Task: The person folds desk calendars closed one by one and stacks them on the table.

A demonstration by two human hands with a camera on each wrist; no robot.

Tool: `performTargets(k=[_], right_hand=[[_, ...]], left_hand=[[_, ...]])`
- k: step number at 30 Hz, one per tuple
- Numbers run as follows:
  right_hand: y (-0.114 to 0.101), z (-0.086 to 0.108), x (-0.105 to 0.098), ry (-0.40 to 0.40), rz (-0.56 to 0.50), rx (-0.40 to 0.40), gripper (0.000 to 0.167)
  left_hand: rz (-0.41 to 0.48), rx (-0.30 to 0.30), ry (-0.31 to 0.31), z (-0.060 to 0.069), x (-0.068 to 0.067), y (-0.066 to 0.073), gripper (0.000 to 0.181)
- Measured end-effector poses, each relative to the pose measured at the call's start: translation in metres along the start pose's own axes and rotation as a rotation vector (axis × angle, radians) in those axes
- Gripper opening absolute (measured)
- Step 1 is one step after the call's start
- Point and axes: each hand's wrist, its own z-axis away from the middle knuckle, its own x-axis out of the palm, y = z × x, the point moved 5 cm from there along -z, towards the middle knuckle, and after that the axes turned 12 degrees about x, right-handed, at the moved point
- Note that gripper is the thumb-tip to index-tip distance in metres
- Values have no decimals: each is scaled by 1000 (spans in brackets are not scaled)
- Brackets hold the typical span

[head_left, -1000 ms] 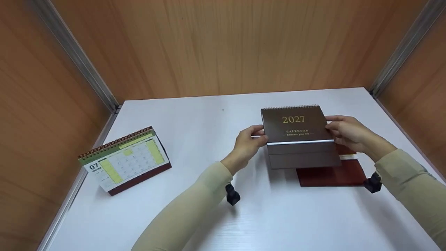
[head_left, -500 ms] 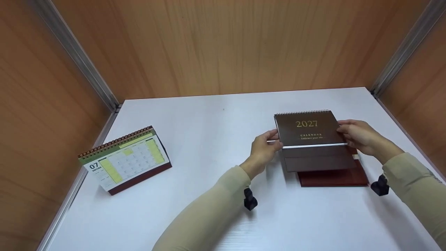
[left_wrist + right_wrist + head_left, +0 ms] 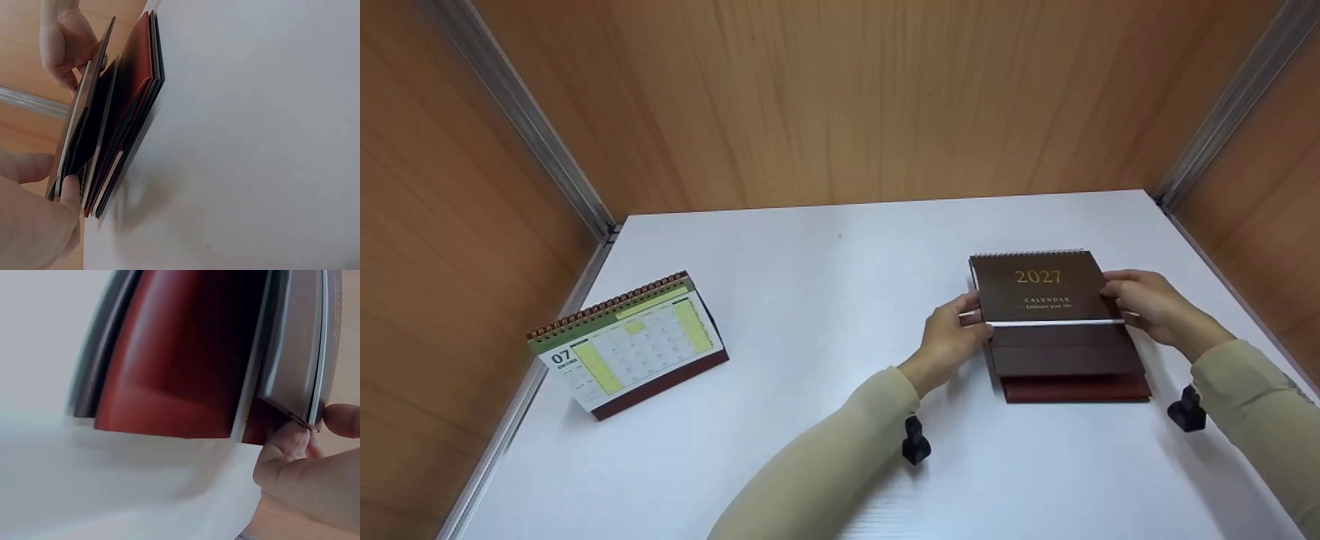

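A brown desk calendar (image 3: 1065, 349) marked 2027 in gold is pinched at its side edges between both hands. My left hand (image 3: 947, 339) grips the left edge, thumb in front. At the right edge, my right hand (image 3: 1153, 306) has its fingers and thumb around the cover and backing, also seen close in the right wrist view. Beneath it a red calendar (image 3: 163, 394) lies flat on a pile, and only its front strip shows in the head view. In the left wrist view the brown calendar (image 3: 84, 115) is tilted over the pile (image 3: 143, 67), with a gap at the front.
Far to the left stands an open desk calendar (image 3: 630, 345) with a green header and the page 07. The white table (image 3: 810, 315) is bordered by wooden panels (image 3: 840, 105) at the back and both sides, with metal corner posts.
Both hands have carried the brown calendar rightward and down toward the front, so it now covers most of the red calendar. The calendar on the left has stayed put.
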Motion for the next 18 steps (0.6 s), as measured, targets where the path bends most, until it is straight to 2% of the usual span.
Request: performTargets(k=[5,9,18], right_hand=[[5,-1,-4,17,-2,-3,65],[9,-3,-6,41,-3,10,65],[18,-8,-5,73,27,27,65]], left_hand=[[-4,-12,-64,3,6,-2,68],[-44,-10,-106,4,9,-4,73],[-84,-35,-128,7,12,-9,75]])
